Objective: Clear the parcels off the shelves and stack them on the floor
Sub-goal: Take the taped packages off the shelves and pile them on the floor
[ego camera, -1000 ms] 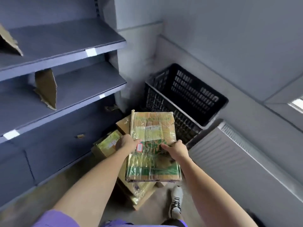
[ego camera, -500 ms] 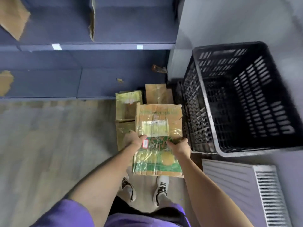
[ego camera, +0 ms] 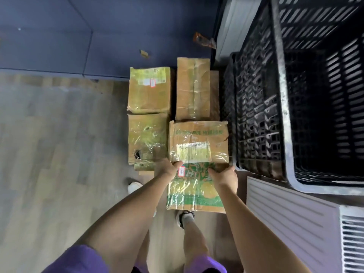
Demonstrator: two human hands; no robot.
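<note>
Both hands (ego camera: 197, 172), parcel (ego camera: 199, 146) lower now

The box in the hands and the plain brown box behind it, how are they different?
The held box has green print and a white label; the plain brown box has neither. The held box is gripped by the left hand and right hand; the plain one lies untouched. Both are taped cardboard.

A stockroom or parcel depot, by its look. Taped cardboard parcels (ego camera: 149, 89) lie on the wood-pattern floor (ego camera: 49, 154) against blue metal shelving (ego camera: 59, 36). A black plastic crate (ego camera: 295, 95) stands alongside.
</note>
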